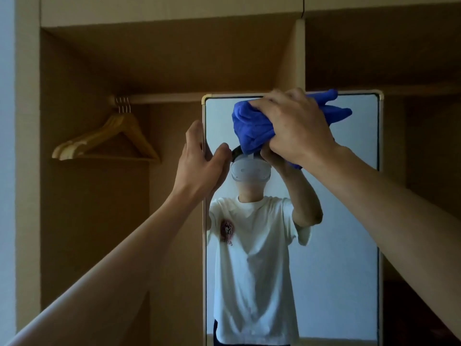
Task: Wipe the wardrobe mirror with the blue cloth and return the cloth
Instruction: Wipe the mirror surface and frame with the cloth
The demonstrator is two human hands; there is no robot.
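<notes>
The right grip (296,126) holds the bunched blue cloth (252,128) pressed against the top of the wardrobe mirror (344,233), while the left grip (199,163), lower and to its left, clasps the mirror's edge.

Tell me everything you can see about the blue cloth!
The blue cloth is bright blue and looks soft like a towel. It is bunched into a wrinkly bundle. The right hand grips it against the glass near the top of the mirror. Loose ends stick out to the right, one reaching the top frame.
</notes>
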